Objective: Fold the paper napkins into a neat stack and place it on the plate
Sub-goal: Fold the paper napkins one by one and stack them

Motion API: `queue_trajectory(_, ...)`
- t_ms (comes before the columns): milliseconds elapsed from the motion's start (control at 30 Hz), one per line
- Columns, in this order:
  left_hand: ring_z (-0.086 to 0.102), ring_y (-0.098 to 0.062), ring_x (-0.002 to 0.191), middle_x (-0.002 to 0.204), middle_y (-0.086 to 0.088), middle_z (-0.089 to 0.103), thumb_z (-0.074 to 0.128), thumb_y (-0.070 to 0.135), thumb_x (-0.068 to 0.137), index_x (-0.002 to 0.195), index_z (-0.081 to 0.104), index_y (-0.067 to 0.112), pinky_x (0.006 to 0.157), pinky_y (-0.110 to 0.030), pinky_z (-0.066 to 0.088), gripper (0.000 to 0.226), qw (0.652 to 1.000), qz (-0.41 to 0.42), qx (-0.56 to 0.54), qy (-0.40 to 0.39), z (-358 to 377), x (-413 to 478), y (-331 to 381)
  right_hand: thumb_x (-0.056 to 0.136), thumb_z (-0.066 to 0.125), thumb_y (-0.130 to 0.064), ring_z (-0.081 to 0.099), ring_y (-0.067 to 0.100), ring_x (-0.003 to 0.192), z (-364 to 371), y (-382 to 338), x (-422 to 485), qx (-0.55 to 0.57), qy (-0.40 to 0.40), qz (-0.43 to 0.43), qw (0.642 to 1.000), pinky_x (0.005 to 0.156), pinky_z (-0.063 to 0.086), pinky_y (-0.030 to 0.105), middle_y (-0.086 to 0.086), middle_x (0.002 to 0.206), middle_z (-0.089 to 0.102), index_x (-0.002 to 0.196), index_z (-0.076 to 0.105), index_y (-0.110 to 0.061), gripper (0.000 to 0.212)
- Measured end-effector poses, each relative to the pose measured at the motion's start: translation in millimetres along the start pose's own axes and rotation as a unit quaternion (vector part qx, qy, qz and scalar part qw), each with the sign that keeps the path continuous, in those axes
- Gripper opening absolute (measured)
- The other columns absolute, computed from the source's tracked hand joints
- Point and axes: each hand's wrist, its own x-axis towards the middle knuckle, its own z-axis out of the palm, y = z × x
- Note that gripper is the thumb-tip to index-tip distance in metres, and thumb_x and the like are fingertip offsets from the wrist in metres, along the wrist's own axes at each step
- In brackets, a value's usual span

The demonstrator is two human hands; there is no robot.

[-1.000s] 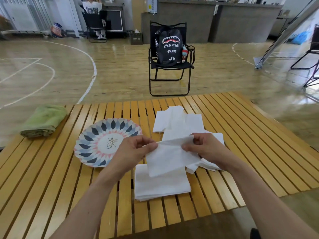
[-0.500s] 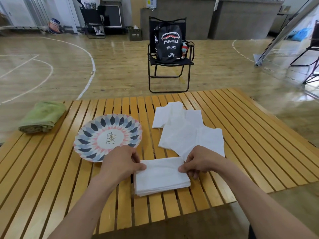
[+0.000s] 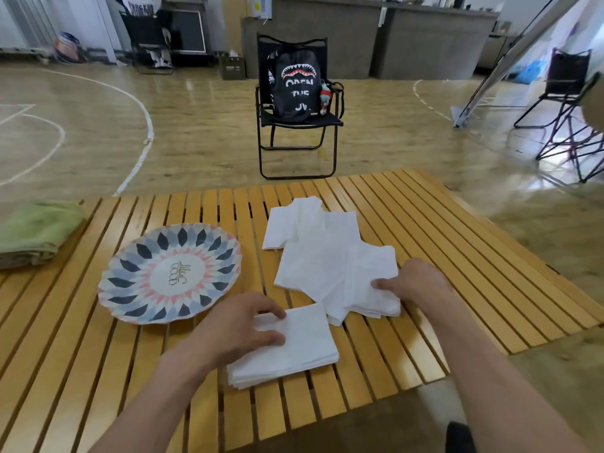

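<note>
A folded stack of white paper napkins [image 3: 305, 349] lies near the table's front edge. My left hand [image 3: 237, 330] rests on the stack's left end, thumb and fingers spread flat on the top sheet. Beyond it, several unfolded napkins [image 3: 318, 253] sprawl in a loose overlapping pile. My right hand [image 3: 416, 286] is at that pile's right corner, thumb on top of the uppermost napkin and fingers curled at its edge. A round plate [image 3: 170, 273] with a blue, grey and pink petal pattern sits left of the napkins and holds nothing.
The slatted wooden table [image 3: 464, 276] ends just behind the stack on my side. A rolled green towel [image 3: 36, 232] lies at the far left. A black folding chair [image 3: 295, 125] with a backpack stands beyond the table on the gym floor.
The folded napkin held in the air went down onto the stack. My right hand then left the stack and moved right to the loose pile; my left hand stays on the stack.
</note>
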Motion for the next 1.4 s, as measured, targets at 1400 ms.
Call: queue_trajectory(1400, 0.073, -0.015, 0.084, 0.101, -0.003, 0.073, 0.069, 0.017, 0.092, 0.125, 0.049, 0.025, 0.067, -0.030, 0.059, 0.039, 0.872, -0.101, -0.431, 0.209, -19.1, 2.6, 8.5, 0.077, 0.080, -0.003, 0.065, 0.011, 0.101, 5.6, -39.5, -44.4, 0.274, -0.185, -0.343, 0.879, 0.073, 0.057, 0.023, -0.011, 0.139, 0.048, 0.136, 0.052, -0.037, 0.074)
